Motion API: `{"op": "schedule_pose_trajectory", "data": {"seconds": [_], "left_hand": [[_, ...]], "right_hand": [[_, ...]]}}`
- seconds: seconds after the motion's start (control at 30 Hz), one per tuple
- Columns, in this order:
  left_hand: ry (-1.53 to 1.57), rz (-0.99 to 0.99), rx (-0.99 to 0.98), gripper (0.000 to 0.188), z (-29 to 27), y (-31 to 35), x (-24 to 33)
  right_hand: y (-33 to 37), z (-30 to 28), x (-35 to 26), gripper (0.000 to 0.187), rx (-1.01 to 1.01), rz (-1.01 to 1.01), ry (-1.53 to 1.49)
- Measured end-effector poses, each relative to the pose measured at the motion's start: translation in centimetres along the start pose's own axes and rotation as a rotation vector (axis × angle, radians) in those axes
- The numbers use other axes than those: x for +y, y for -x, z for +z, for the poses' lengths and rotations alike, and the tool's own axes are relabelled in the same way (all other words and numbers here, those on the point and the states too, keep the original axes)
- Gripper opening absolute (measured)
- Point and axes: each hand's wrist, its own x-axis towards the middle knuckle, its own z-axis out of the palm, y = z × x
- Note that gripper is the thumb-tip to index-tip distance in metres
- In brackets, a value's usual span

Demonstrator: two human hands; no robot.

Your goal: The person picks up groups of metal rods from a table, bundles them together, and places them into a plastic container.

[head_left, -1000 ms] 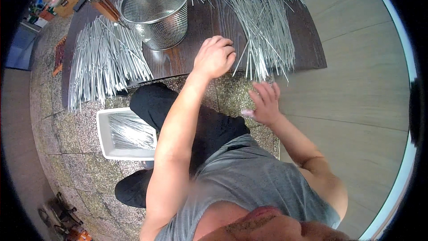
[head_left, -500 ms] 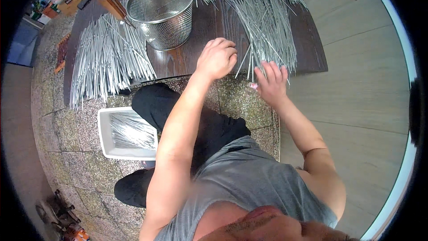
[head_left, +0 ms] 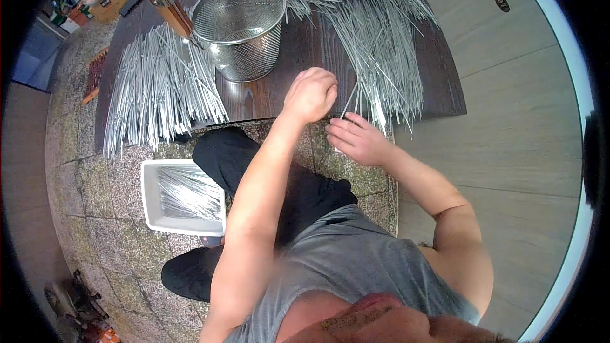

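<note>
My left hand (head_left: 310, 95) hovers by the table's front edge with its fingers curled closed; whatever is in them is hidden. Just right of it and a little nearer, my right hand (head_left: 359, 140) has its fingers bent and close together, pointing left. A few loose rod ends reach down to its fingertips, but its grip is hidden. A large spread of thin silvery rods (head_left: 381, 57) lies at the right of the dark wooden table (head_left: 305, 51), their ends jutting over the front edge. At the left lies another dense bundle of silvery rods (head_left: 159, 89).
An upright perforated metal basket (head_left: 248, 57) stands between the two rod piles, beside a wooden post (head_left: 162, 0). On the speckled floor, a white tub (head_left: 184, 225) holds more rods next to my leg. A grey panelled surface (head_left: 508, 101) borders the table's right side.
My right hand has moved left and nearer, from the rod ends toward my left hand, and its spread fingers have drawn together. My left hand stays closed, almost in place.
</note>
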Motion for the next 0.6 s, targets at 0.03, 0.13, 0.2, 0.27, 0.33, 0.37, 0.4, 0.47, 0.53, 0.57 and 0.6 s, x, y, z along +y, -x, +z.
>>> {"op": "schedule_pose_trajectory", "data": {"seconds": [0.03, 0.13, 0.2, 0.27, 0.33, 0.37, 0.4, 0.47, 0.53, 0.57, 0.6], "left_hand": [[0.014, -0.003, 0.005, 0.020, 0.0, 0.0, 0.0], [0.028, -0.010, 0.010, 0.019, -0.1, -0.1, 0.1], [0.032, -0.019, 0.009, 0.019, -0.1, -0.1, 0.1], [0.036, -0.024, 0.007, 0.019, -0.1, -0.1, 0.1], [0.039, -0.027, 0.016, 0.018, 0.1, 0.0, -0.1], [0.042, -0.023, 0.018, 0.018, 0.2, 0.0, -0.1], [0.057, -0.022, 0.026, 0.018, 0.3, 0.1, 0.0], [0.060, -0.020, 0.042, 0.018, -0.1, 0.0, -0.1], [0.045, -0.039, 0.016, 0.018, -0.2, 0.0, 0.0], [0.050, -0.038, 0.019, 0.018, -0.2, -0.1, 0.1], [0.048, -0.049, 0.014, 0.018, -0.4, 0.1, -0.1]], "right_hand": [[0.1, 0.1, 0.5, 0.027, -0.031, -0.020, -0.005], [0.9, -0.2, 1.7, 0.029, -0.039, -0.045, 0.013], [1.1, -1.0, 1.8, 0.031, -0.040, -0.021, -0.027], [1.4, -1.7, 2.0, 0.034, -0.062, -0.005, -0.074], [1.4, -2.2, 2.2, 0.037, -0.083, 0.015, -0.118], [1.3, -2.4, 2.4, 0.037, -0.099, 0.014, -0.143], [1.2, -2.7, 2.6, 0.037, -0.115, 0.012, -0.169], [0.1, -3.8, 3.3, 0.037, -0.009, 0.108, -0.150], [-0.7, -4.7, 5.2, 0.042, 0.141, 0.349, -0.062], [-0.9, -5.2, 7.1, 0.046, 0.081, 0.633, 0.025], [-1.3, -5.1, 9.2, 0.050, 0.117, 0.866, 0.033]]}}
